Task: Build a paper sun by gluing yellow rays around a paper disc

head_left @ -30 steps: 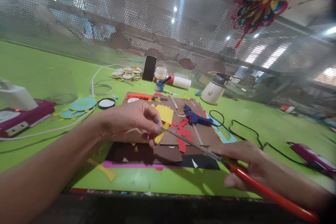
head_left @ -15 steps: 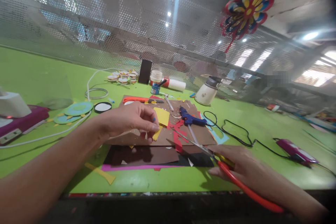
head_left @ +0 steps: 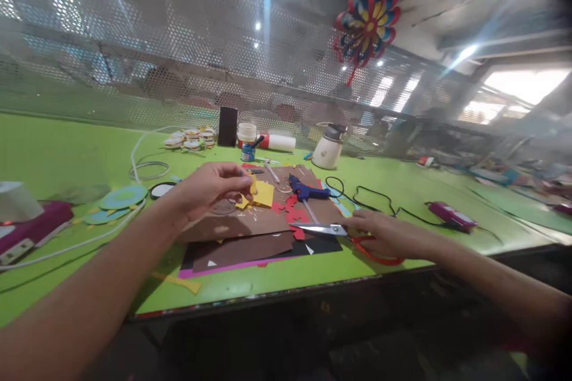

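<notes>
My left hand (head_left: 218,187) is closed in a pinch on a small yellow paper piece (head_left: 254,186), above the brown cardboard (head_left: 250,221). Just beyond its fingertips lie yellow paper scraps (head_left: 263,194). My right hand (head_left: 379,232) is wrapped around the handles of red-handled scissors (head_left: 319,229). The blades point left, over red paper scraps (head_left: 292,211) near the board's right front. A blue glue gun (head_left: 310,191) lies on the board behind the scissors. The cutter on the board is mostly hidden behind my left hand.
A dark phone (head_left: 227,127), a blue jar (head_left: 248,153) and a white kettle-shaped bottle (head_left: 329,147) stand at the back. Pale green rings (head_left: 123,196) and a purple power strip (head_left: 40,232) lie left. A black cord runs to a purple box (head_left: 452,217) on the right.
The view has shifted. My left hand has lifted from the board with the yellow piece in its fingers. The scissors have swung to lie nearly level, pointing left.
</notes>
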### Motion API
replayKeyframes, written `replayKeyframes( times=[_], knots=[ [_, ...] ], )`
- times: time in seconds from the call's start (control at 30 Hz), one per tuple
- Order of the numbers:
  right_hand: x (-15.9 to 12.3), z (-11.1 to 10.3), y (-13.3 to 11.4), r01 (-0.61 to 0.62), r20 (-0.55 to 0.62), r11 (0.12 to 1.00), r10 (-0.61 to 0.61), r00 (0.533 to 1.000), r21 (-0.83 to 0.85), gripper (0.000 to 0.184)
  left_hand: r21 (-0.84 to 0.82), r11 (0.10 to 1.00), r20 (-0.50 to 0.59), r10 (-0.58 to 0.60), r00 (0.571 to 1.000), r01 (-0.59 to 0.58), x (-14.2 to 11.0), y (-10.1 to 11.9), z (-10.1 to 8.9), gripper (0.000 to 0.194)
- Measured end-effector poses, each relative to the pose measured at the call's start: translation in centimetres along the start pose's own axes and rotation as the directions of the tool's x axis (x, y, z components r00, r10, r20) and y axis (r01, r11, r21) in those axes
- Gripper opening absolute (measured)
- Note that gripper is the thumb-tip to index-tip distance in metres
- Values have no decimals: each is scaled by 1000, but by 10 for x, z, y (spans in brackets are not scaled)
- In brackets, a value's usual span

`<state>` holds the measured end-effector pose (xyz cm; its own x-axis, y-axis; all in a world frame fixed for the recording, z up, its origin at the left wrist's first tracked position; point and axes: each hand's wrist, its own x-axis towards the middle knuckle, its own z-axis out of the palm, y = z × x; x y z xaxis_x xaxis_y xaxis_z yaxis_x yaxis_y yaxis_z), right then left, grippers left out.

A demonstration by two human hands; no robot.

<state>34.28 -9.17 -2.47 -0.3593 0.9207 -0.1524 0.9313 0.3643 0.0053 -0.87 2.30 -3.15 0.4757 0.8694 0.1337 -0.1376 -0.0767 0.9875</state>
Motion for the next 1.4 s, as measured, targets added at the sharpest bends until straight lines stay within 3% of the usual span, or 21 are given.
replayKeyframes(
  times=[0.07, 0.17, 0.23, 0.33, 0.43, 0.5, 0.73, 0.9, 1.1, 1.27, 1.4],
  knots=[
    [-4, -2, 6, 10, -37, 999, -8, 999, 35, 49, -126, 992, -197, -15, 980, -10, 6, -1, -5, 7],
    [-11, -3, 16, -32, -151, 994, 47, 987, 103, 42, -194, 979, -311, -7, 950, -56, 13, -5, -13, 7],
    [-14, 0, 23, -180, -230, 973, 210, 950, 144, 45, -217, 974, -341, -13, 940, -65, 16, -8, -16, 6],
    [-14, 10, 29, -439, -291, 879, 476, 830, 185, 48, -251, 967, -346, -42, 937, -49, 18, -12, -16, 8],
    [-13, 22, 28, -555, -319, 808, 589, 742, 198, 45, -275, 961, -324, -80, 943, -13, 16, -13, -12, 11],
    [-15, 29, 23, -586, -317, 786, 617, 721, 195, 45, -284, 959, -302, -97, 948, 7, 14, -12, -10, 13],
    [-39, 38, -3, -575, -237, 800, 599, 764, 170, 42, -297, 955, -320, -115, 940, 16, 15, -12, -12, 16],
    [-43, 33, -7, -606, -219, 783, 621, 752, 140, 41, -290, 956, -318, -131, 939, 35, 20, -14, -14, 22],
    [-10, 25, 5, -628, -235, 772, 631, 739, 100, 42, -248, 965, -258, -146, 955, 80, 16, -14, -12, 21],
    [26, 23, 9, -609, -213, 792, 604, 768, 52, 44, -230, 968, -231, -151, 961, 97, 15, -14, -12, 21],
    [31, 16, 14, -586, -175, 811, 578, 797, 7, 44, -216, 971, -237, -154, 959, 103, 15, -16, -11, 19]
  ],
)
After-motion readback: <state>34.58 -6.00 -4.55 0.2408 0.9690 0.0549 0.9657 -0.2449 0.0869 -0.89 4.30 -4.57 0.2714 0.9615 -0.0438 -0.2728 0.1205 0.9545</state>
